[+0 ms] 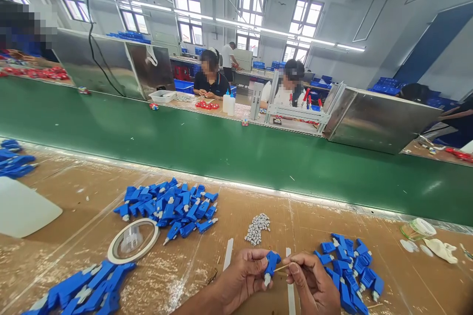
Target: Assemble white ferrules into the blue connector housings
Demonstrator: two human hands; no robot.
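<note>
My left hand (244,275) is closed around a small blue plastic part (271,263) with a white tip pointing down. My right hand (314,283) pinches a thin wooden stick (283,267) whose end touches the blue part. Both hands hover low over the brown cardboard-covered bench (88,216). A small heap of tiny white pieces (256,228) lies just beyond my hands. A pile of blue parts (351,270) sits right of my right hand, and a bigger pile (172,206) lies to the left.
A tape roll (133,242) lies left of my hands, more blue parts (84,290) at bottom left. A green conveyor belt (221,147) runs across behind the bench. Several people sit opposite beside metal boxes (377,118), white bottles (228,103) and red parts (207,105).
</note>
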